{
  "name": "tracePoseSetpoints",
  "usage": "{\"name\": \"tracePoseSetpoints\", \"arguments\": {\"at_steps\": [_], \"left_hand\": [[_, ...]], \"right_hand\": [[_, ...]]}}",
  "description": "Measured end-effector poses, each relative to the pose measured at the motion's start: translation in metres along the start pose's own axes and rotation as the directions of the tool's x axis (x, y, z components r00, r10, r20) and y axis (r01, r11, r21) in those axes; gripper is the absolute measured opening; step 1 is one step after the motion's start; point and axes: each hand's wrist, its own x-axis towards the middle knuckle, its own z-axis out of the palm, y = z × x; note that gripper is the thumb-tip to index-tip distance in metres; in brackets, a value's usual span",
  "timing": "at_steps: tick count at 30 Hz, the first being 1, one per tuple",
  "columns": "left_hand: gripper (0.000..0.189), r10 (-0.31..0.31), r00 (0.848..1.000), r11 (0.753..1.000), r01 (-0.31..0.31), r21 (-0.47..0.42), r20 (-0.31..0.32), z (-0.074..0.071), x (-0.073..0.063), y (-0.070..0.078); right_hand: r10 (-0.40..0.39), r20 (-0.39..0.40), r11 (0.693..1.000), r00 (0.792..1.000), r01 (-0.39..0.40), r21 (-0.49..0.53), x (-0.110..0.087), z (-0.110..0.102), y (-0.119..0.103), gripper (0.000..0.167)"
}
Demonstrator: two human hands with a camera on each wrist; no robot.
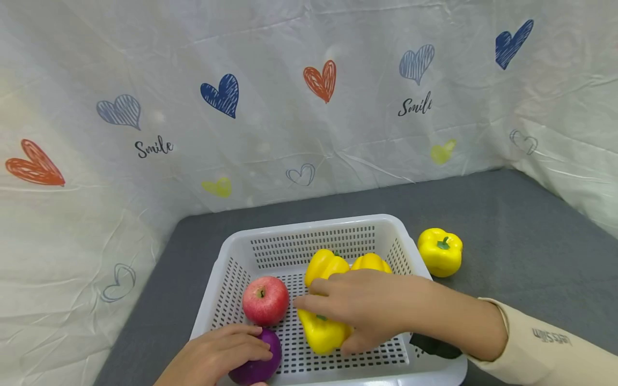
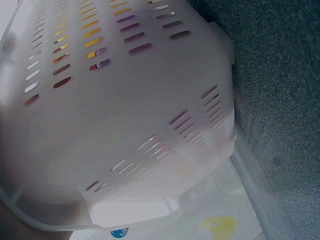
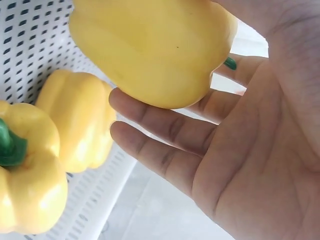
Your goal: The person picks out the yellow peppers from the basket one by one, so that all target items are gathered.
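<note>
In the head view my left hand [image 1: 217, 351] grips a smooth, round purple fruit or vegetable [image 1: 263, 362] at the near left of a white slotted basket [image 1: 309, 228]. Its exact kind is unclear. My right hand [image 1: 372, 303] reaches over the basket wall and holds a yellow bell pepper [image 1: 321, 335] between thumb and fingers. From the right wrist, that pepper's underside and a bit of green stem show, while the two lower fingers lie loosely beside it. A red apple [image 1: 265, 300] sits in the basket near my left hand. The left wrist view shows only the basket's outside [image 2: 125, 110].
Two other yellow bell peppers [image 1: 325, 264] [image 1: 372, 262] lie in the basket, beyond my right hand. One more yellow bell pepper [image 1: 439, 252] stands on the grey tabletop [image 1: 502, 230], outside the basket's right wall. A white cloth [image 1: 270, 43] printed with hearts hangs behind.
</note>
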Motion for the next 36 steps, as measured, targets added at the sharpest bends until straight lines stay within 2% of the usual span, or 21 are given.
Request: {"name": "tracePoseSetpoints", "arguments": {"at_steps": [17, 25, 36], "left_hand": [[0.034, -0.039, 0.999, 0.999, 0.039, -0.024, 0.013, -0.001, 0.0, 0.003], [0.033, -0.078, 0.996, 0.996, 0.08, -0.028, 0.053, -0.002, 0.002, 0.003], [0.034, -0.058, 0.997, 0.998, 0.06, -0.035, 0.055, -0.002, 0.0, 0.002]], "right_hand": [[0.105, -0.048, 0.994, 0.993, -0.103, 0.044, -0.021, -0.013, -0.002, 0.083], [0.084, -0.105, 0.996, 0.991, -0.079, 0.05, -0.033, -0.017, -0.002, 0.083], [0.107, -0.135, 0.992, 0.985, -0.096, 0.087, -0.047, -0.02, -0.001, 0.082]]}}
